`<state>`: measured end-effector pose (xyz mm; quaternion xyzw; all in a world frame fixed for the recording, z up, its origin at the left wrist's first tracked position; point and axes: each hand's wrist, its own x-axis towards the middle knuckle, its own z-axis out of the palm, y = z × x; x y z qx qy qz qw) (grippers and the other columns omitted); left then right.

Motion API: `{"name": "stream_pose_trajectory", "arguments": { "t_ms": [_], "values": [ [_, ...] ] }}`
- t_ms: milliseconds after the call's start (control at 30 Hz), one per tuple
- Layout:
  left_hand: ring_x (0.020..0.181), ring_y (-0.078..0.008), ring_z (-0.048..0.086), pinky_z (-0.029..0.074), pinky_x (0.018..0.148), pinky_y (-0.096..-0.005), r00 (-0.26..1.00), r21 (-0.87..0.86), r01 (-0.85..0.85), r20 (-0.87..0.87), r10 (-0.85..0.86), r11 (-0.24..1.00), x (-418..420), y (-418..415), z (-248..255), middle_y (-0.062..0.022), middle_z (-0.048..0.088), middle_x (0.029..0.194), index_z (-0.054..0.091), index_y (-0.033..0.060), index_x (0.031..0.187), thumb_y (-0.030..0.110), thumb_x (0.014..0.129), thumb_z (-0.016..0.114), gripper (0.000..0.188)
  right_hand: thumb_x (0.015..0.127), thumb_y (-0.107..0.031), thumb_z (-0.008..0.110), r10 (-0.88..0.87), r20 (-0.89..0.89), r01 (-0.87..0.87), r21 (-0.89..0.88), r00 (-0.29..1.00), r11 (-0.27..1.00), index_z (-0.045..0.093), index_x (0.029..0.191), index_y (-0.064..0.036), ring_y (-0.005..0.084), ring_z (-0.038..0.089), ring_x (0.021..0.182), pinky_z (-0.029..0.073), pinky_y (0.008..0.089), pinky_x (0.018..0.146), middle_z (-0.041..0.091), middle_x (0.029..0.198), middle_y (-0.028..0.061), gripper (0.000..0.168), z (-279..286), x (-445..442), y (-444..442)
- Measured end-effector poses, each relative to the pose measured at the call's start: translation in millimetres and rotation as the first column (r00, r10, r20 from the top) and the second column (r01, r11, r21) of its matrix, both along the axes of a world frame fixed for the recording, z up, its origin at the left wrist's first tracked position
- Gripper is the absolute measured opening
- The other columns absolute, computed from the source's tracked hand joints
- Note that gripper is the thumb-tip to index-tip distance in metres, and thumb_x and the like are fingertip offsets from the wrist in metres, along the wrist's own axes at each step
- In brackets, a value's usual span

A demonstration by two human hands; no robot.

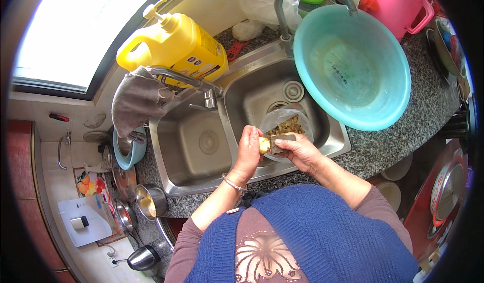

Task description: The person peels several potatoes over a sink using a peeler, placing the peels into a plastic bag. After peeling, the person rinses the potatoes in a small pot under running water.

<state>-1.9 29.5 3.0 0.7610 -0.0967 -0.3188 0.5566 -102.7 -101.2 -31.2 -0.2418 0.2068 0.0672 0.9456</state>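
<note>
My left hand [249, 145] grips a small, pale yellow, partly peeled potato-like vegetable [264, 145] over the front of the right sink basin [245, 90]. In my right hand [300, 150] is a flat, dark, rectangular blade [283, 142], its edge close beside the vegetable. My right thumb lies along the blade's face; its handle is hidden in the palm. Beneath both hands, a clear plastic bag [269, 121] sits open in the basin. Brown and yellowish peelings [289, 126] fill part of it.
A turquoise plastic basin [351, 71] covers the sink's right back corner under a curved faucet [280, 6]. Behind the left basin stand a yellow pump jug [177, 44] and a cloth-draped faucet [181, 78]. A steel saucepan [160, 199] holding pale yellow pieces is at the left.
</note>
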Motion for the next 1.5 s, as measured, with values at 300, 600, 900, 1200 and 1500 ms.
{"name": "stream_pose_trajectory", "arguments": {
  "t_ms": [300, 600, 900, 1200, 1500],
  "values": [
    [0.064, -0.0085, 0.051, 0.040, 0.049, -0.0216, 0.982, -0.085, 0.137, 0.142, -0.124, 0.987, 3, 0, -4, -0.0033, 0.054, 0.079, 0.045, 0.0113, 0.101, 0.025, 0.097, 0.038, 0.016, 0.084, -0.015, 0.064, 0.035, 0.014, -0.036, 0.132, 0.999, 0.991, 0.057, 0.110, -0.001, 0.0175, 0.059, 0.097, 0.048, 0.0315, 0.087, 0.062, 0.104, 0.0084, 0.031, 1, 1, -6],
    [0.066, -0.0066, 0.048, 0.039, 0.052, -0.0203, 0.970, -0.137, -0.061, -0.241, 0.027, 0.989, 2, -1, 4, -0.0008, 0.053, 0.078, 0.050, 0.0097, 0.088, 0.038, 0.094, 0.045, 0.029, 0.085, -0.018, 0.063, 0.022, 0.018, -0.022, 0.053, 1.000, 0.998, 0.057, 0.109, -0.001, 0.0157, 0.058, 0.098, 0.046, 0.0316, 0.091, 0.061, 0.106, 0.0067, 0.030, 6, 2, -4],
    [0.055, -0.0068, 0.041, 0.034, 0.047, -0.0214, 0.976, 0.063, 0.034, 0.214, -0.046, 0.997, 0, 2, -9, 0.0027, 0.048, 0.066, 0.050, 0.0110, 0.079, 0.052, 0.090, 0.048, 0.043, 0.084, -0.018, 0.064, 0.039, 0.045, -0.040, 0.034, 0.998, 0.999, 0.057, 0.107, -0.001, 0.0156, 0.057, 0.098, 0.044, 0.0312, 0.092, 0.061, 0.105, 0.0077, 0.030, 4, 2, 3],
    [0.067, -0.0071, 0.049, 0.040, 0.055, -0.0207, 0.950, -0.293, -0.153, -0.307, 0.059, 0.944, -4, -6, 12, 0.0013, 0.053, 0.079, 0.049, 0.0137, 0.086, 0.045, 0.092, 0.046, 0.032, 0.084, -0.015, 0.063, -0.015, 0.023, 0.013, 0.100, 1.000, 0.995, 0.058, 0.105, -0.001, 0.0151, 0.058, 0.095, 0.046, 0.0310, 0.089, 0.062, 0.103, 0.0063, 0.026, 3, 2, -5],
    [0.063, -0.0062, 0.047, 0.040, 0.056, -0.0197, 0.994, 0.004, -0.029, 0.107, 0.029, 1.000, -5, -2, -5, 0.0024, 0.052, 0.074, 0.050, 0.0121, 0.084, 0.041, 0.093, 0.048, 0.031, 0.084, -0.018, 0.065, 0.001, 0.067, 0.000, -0.007, 0.998, 1.000, 0.058, 0.108, -0.001, 0.0147, 0.057, 0.096, 0.044, 0.0294, 0.090, 0.061, 0.105, 0.0066, 0.030, 9, 2, 5]
  ]
}}
